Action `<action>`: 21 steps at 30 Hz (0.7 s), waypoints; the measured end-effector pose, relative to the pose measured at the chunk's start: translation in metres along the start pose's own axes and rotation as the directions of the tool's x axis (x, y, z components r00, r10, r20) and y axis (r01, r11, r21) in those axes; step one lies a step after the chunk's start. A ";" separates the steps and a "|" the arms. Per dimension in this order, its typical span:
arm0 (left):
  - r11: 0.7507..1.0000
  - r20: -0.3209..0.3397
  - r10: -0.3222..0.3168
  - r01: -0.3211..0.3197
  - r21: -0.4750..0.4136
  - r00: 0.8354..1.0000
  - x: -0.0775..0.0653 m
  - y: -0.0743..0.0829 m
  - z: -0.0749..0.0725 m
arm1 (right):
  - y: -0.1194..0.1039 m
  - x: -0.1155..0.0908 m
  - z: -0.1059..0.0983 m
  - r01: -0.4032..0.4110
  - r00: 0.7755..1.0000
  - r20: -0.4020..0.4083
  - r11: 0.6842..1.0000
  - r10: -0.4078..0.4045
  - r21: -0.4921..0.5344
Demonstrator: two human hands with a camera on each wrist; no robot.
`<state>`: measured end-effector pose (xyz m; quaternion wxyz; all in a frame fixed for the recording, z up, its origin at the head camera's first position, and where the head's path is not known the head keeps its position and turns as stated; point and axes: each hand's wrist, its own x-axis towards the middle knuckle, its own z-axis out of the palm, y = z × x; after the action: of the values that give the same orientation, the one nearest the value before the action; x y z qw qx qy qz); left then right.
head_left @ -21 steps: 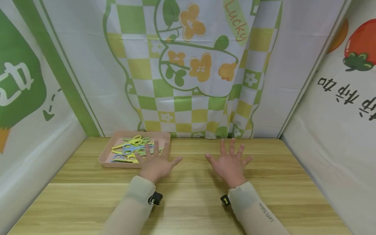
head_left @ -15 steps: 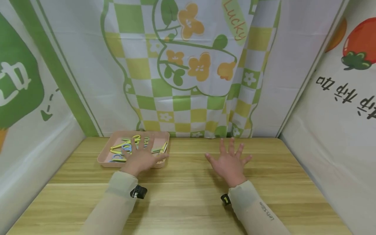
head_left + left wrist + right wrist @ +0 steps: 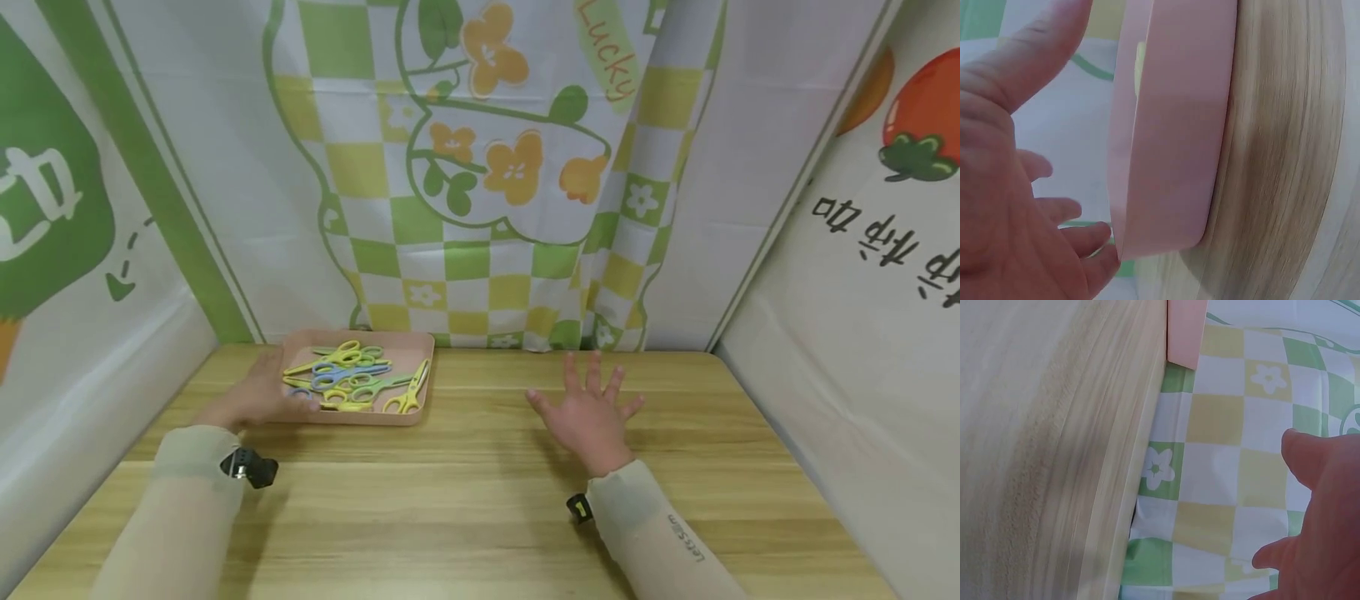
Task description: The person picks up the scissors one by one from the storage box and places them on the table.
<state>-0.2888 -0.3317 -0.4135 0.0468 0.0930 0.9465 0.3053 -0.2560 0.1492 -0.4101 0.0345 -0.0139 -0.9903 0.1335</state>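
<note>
Watching through the head camera, I find the pink tray [image 3: 400, 357] at ten o'clock on the wooden table [image 3: 480, 508], lying flat near the far edge. Inside it several pairs overlap: blue scissors [image 3: 351, 372] by the middle of the heap, green scissors [image 3: 382, 385] with blades running toward three o'clock, and yellow scissors [image 3: 412, 390] at four o'clock, their tips aimed at one. The left hand [image 3: 258, 396] is at the tray's nine o'clock end, its thumb overlapping the near corner from where I look. On the left wrist camera I see thumb and fingers well apart, the lower fingertips right beside the rim; whether they touch it, I can't tell. The right hand [image 3: 588, 421] is at two o'clock from the table's middle, well away from the tray, back upward and all its fingers spread; the right wrist camera gives me a gap between that hand and the wood. Both forearms wear pale sleeves [image 3: 637, 504], the right one lettered, with a black device [image 3: 258, 469] strapped at each wrist. At twelve o'clock I have a green and yellow checked curtain [image 3: 465, 258] with orange flowers, "Lucky" printed toward one, and at two o'clock a red tomato print [image 3: 922, 108] on the side wall.
</note>
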 end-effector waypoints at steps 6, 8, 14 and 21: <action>0.996 0.015 0.086 -0.086 0.016 0.996 -0.001 -0.008 -0.005 | -0.001 -0.001 0.002 0.000 1.000 0.001 1.000 0.000 0.017; 0.990 -0.015 0.141 -0.141 0.006 0.990 0.000 -0.009 -0.004 | 0.000 -0.001 0.002 0.000 1.000 0.004 1.000 -0.001 0.025; 0.994 0.017 0.083 -0.084 0.065 0.996 0.001 -0.017 -0.003 | 0.005 -0.001 0.000 0.003 1.000 0.001 0.999 -0.003 0.042; 1.000 0.113 -0.008 0.011 -0.023 0.994 0.013 -0.050 0.002 | 0.009 -0.003 -0.004 0.000 1.000 0.008 0.999 0.000 0.054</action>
<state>-0.3087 -0.3676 -0.4446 0.1029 0.1049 0.9391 0.3107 -0.2529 0.1591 -0.4088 0.0310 -0.0125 -0.9865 0.1602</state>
